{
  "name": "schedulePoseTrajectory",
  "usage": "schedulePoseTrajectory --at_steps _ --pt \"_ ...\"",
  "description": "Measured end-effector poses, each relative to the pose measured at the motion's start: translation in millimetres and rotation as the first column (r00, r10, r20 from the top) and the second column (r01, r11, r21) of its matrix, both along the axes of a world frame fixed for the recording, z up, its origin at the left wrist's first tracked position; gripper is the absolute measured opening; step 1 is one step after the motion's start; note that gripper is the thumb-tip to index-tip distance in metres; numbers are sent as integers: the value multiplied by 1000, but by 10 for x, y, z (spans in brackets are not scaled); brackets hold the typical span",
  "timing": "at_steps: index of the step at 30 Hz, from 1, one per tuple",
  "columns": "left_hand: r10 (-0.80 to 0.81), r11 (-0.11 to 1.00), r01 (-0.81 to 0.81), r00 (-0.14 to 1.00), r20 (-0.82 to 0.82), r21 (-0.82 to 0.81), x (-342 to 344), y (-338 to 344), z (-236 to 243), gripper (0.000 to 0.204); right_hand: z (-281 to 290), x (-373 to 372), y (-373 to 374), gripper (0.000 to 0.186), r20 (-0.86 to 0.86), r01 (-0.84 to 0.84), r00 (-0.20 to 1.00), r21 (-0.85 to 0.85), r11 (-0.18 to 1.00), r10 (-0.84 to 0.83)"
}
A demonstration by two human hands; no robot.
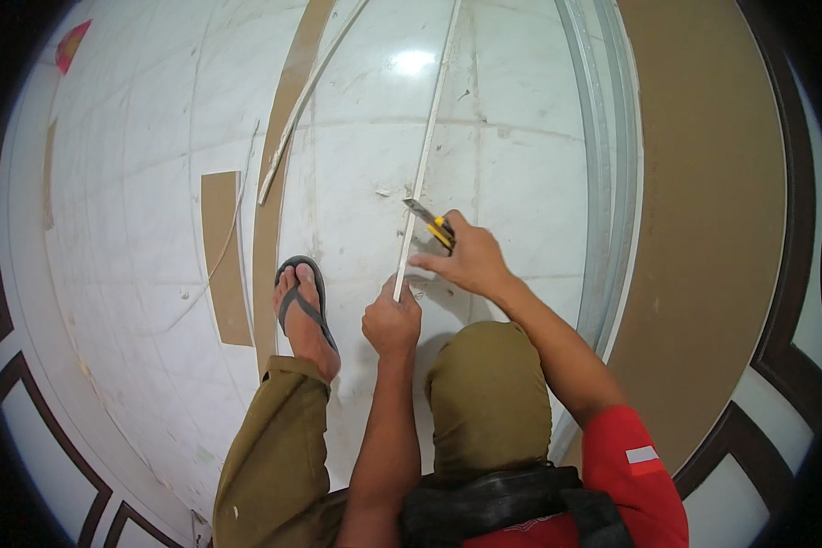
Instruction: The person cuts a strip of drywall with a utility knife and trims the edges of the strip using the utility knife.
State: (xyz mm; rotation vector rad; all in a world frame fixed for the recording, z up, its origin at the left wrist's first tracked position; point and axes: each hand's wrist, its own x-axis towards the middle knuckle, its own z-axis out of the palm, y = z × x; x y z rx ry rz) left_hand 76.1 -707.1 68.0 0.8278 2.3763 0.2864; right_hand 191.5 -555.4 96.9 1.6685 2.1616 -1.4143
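Below, knife (428,219) in right hand (476,261), strip (425,137) in left hand (393,325)

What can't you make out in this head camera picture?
In the head view:
- Rear of the utility knife: hidden by the right hand.
- Far end of the thin white strip in the left hand: cut off by the top edge.
- Right foot: out of sight, covered by the bent right knee and body.

Can read no text, number or sign. Can make out a white patch (642,454) on the red sleeve (623,431), without legible lettering.
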Motion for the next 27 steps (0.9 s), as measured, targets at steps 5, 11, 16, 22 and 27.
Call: schedulePoseTrajectory --at_steps 5,11,16,22,27 --pt "-15 1000 15 1000 -6 -26 -26 0 8 34 -137 -151 -4 87 -10 161 987 19 987 -161" --pt "-19 993 20 1000 10 -113 -66 22 65 35 -7 -202 66 96 -63 334 941 2 942 -334" --pt "-15 999 16 1000 18 -38 -30 29 100 37 -143 -213 176 90 -8 378 926 60 924 -378" --pt "-24 997 26 999 25 -75 -48 6 85 34 -114 -173 694 83 -129 529 845 65 846 -519" --pt "10 999 -9 999 33 -51 -22 11 136 33 -93 -292 732 84 -53 386 921 21 922 -385"
